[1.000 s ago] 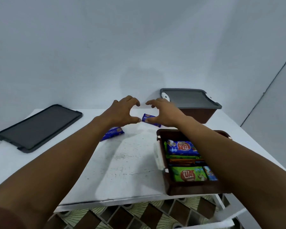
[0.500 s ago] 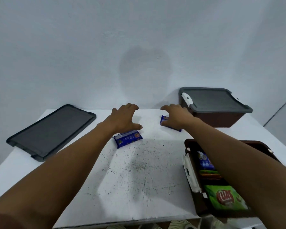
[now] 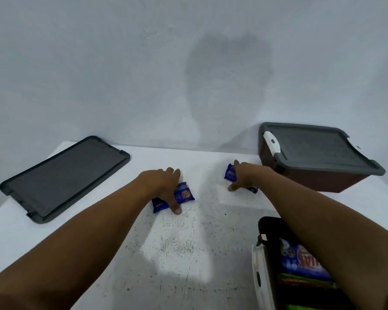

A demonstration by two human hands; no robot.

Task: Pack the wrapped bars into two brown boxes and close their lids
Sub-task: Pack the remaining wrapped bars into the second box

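Both hands have dropped onto blue bars.

No text can be read with certainty. A red logo is printed on the blue bar under the left hand, and red lettering on a blue wrapper beneath the right forearm; both are blurred.
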